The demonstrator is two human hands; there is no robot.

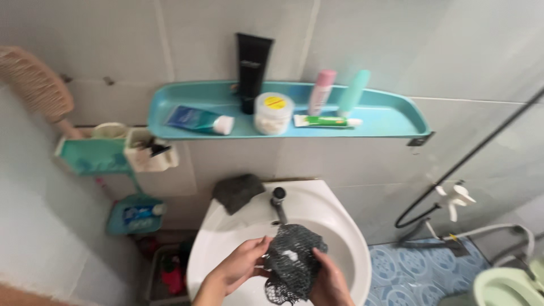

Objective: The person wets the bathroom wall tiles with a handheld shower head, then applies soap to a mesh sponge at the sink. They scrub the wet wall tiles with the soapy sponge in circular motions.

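Observation:
Over the white washbasin (345,238), my left hand (241,265) and my right hand (330,283) both grip a dark grey-green mesh scrubbing net (293,262). The net is bunched between the fingers, with a small white patch like foam on it. It hangs just below the dark tap (279,203). A second dark scrub pad (237,191) lies on the basin's back left rim.
A teal wall shelf (391,122) carries a black tube (252,69), a blue tube, a round white jar, a pink bottle and a green bottle. Small teal and white holders (93,154) hang at left. A hose and a wall valve (453,198) are at right, a pale green toilet (510,286) at the lower right.

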